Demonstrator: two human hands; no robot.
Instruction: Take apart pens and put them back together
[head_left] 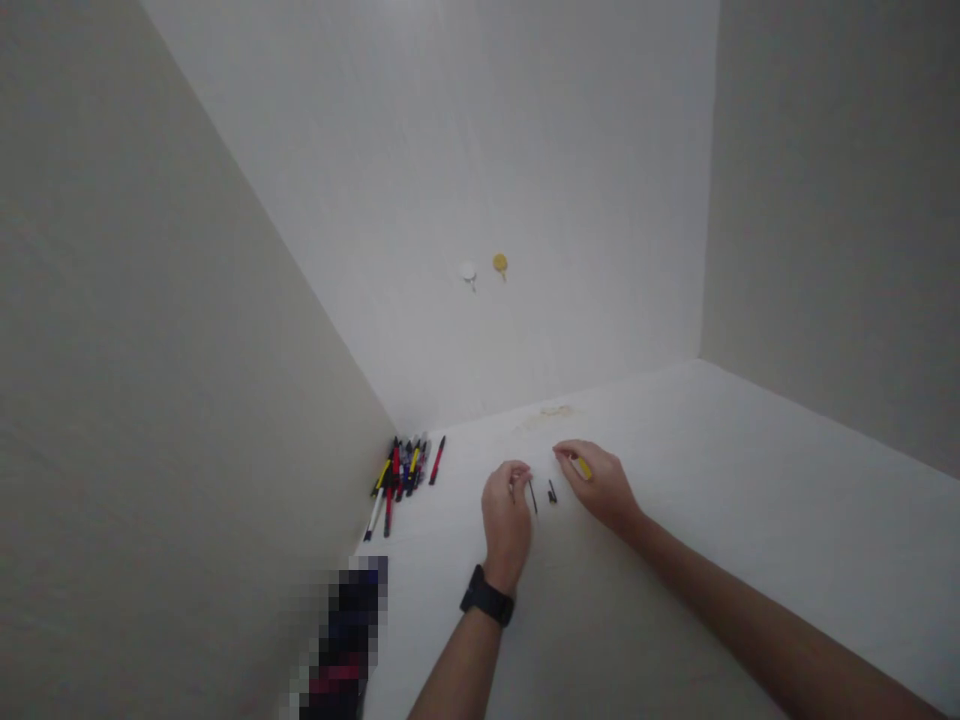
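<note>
My left hand (508,515), with a black watch on its wrist, is pinched closed just above the table. A thin dark pen refill (534,498) runs from its fingertips toward me, apparently held at one end. To the right, my right hand (596,482) is closed around a yellow pen barrel (584,468), mostly hidden by the fingers. Between the hands small black pen parts (552,492) lie on the white table; their exact shape is too small to tell.
A pile of pens (405,468) in red, yellow, black and white lies at the left, against the wall. Beside it is a single red pen (438,461). A white hook (468,271) and a yellow hook (500,262) are on the back wall. The lower left is pixelated.
</note>
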